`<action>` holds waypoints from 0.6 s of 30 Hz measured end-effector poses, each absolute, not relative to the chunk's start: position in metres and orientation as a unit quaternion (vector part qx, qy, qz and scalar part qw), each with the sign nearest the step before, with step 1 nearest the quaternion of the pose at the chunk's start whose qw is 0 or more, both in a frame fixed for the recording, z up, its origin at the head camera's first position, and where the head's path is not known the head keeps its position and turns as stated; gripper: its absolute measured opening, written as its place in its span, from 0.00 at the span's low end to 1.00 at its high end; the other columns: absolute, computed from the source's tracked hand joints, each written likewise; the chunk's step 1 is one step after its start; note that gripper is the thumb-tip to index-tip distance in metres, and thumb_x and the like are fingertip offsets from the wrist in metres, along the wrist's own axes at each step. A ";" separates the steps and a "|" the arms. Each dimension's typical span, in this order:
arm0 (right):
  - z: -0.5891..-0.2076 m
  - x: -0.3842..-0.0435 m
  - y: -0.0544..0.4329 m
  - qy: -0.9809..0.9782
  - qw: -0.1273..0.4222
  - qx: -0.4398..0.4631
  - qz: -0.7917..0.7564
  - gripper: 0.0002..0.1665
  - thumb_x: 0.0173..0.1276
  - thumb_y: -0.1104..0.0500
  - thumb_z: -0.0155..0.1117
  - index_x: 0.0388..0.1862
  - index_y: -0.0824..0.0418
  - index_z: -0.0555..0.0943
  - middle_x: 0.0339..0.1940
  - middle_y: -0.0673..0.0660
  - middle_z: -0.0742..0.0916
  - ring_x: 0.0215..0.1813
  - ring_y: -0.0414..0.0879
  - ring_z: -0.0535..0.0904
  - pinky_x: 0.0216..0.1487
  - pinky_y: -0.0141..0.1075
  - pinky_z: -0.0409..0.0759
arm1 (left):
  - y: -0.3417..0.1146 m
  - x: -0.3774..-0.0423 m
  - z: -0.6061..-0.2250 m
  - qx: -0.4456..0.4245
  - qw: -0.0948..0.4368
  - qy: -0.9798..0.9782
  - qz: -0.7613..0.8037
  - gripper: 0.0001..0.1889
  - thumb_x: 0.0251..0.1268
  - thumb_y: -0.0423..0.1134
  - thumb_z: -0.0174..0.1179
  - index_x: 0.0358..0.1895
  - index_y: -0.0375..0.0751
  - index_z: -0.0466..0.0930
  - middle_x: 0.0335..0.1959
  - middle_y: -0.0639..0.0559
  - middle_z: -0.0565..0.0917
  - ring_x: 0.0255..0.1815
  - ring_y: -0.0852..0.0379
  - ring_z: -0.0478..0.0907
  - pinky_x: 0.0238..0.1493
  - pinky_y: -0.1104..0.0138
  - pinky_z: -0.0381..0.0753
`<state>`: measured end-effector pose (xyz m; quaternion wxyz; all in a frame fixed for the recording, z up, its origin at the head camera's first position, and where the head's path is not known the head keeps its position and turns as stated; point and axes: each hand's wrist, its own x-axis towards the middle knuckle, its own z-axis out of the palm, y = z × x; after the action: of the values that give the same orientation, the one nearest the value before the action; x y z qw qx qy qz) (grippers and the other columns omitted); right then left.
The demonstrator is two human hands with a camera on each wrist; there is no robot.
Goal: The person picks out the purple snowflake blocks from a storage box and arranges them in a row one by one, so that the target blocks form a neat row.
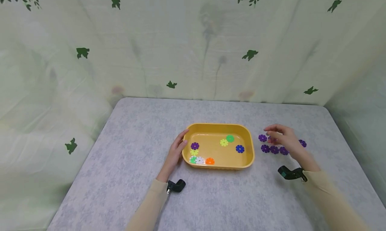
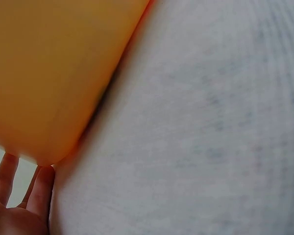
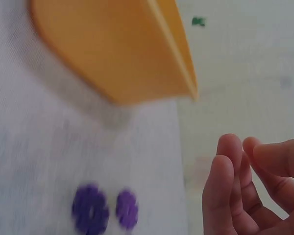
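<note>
A yellow tray (image 1: 217, 125) sits mid-table and holds several flower-shaped discs, among them a purple one (image 1: 194, 145), an orange one (image 1: 209, 161) and a blue one (image 1: 240, 148). My left hand (image 1: 178, 150) rests with straight fingers against the tray's left wall (image 2: 49, 73); its fingers (image 2: 19, 196) show below the corner. My right hand (image 1: 280, 137) hovers right of the tray over several purple discs (image 1: 265, 148) lying on the table. In the right wrist view its fingers (image 3: 230, 181) are loosely curled and hold nothing, with two purple discs (image 3: 90, 214) below them.
The grey table (image 1: 135, 150) is backed and flanked by a pale curtain (image 1: 193, 50) printed with green leaves. One purple disc (image 1: 303, 143) lies to the right of my right hand. Black wrist cameras (image 1: 176, 185) sit on both forearms.
</note>
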<state>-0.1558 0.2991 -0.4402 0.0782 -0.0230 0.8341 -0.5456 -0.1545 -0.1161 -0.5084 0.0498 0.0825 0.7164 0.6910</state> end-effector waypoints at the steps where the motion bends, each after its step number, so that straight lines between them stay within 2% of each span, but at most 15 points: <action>1: -0.432 -0.156 0.288 0.840 0.088 -0.025 -0.535 0.21 0.75 0.54 0.52 0.54 0.71 0.73 0.43 0.69 0.79 0.34 0.49 0.80 0.38 0.33 0.83 | -0.116 -0.154 -0.508 0.083 0.050 0.717 0.691 0.21 0.76 0.43 0.46 0.70 0.58 0.65 0.71 0.60 0.62 0.71 0.60 0.56 0.70 0.60 0.56; 8: -0.415 -0.169 0.230 0.825 0.163 -0.066 -0.537 0.20 0.73 0.59 0.55 0.56 0.72 0.73 0.47 0.69 0.79 0.38 0.53 0.80 0.40 0.39 0.84 | -0.117 -0.154 -0.503 0.086 0.064 0.712 0.694 0.22 0.77 0.41 0.45 0.71 0.54 0.63 0.73 0.57 0.60 0.72 0.59 0.55 0.71 0.62 0.55; 11: -0.415 -0.177 0.208 0.821 0.188 -0.096 -0.530 0.20 0.73 0.59 0.56 0.56 0.73 0.74 0.48 0.71 0.79 0.39 0.58 0.80 0.41 0.43 0.84 | -0.118 -0.154 -0.504 0.088 0.063 0.713 0.693 0.22 0.77 0.40 0.44 0.71 0.52 0.63 0.73 0.56 0.59 0.72 0.58 0.55 0.71 0.62 0.55; 15: -0.416 -0.186 0.183 0.810 0.216 -0.138 -0.527 0.18 0.73 0.60 0.56 0.54 0.73 0.75 0.47 0.73 0.79 0.42 0.65 0.79 0.42 0.51 0.82 | -0.117 -0.155 -0.508 0.090 0.050 0.714 0.692 0.21 0.77 0.42 0.46 0.70 0.55 0.64 0.72 0.58 0.61 0.72 0.58 0.56 0.70 0.61 0.56; 18: -0.419 -0.192 0.165 0.802 0.236 -0.158 -0.526 0.16 0.73 0.62 0.55 0.53 0.73 0.75 0.45 0.73 0.78 0.42 0.65 0.78 0.43 0.53 0.82 | -0.117 -0.155 -0.509 0.087 0.047 0.716 0.691 0.21 0.76 0.43 0.46 0.69 0.58 0.65 0.72 0.60 0.62 0.71 0.60 0.57 0.70 0.61 0.57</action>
<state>-0.1915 0.1654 -0.4186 0.2355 -0.1579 0.8021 -0.5256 -0.1548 -0.1169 -0.5094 0.0471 0.0874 0.7160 0.6910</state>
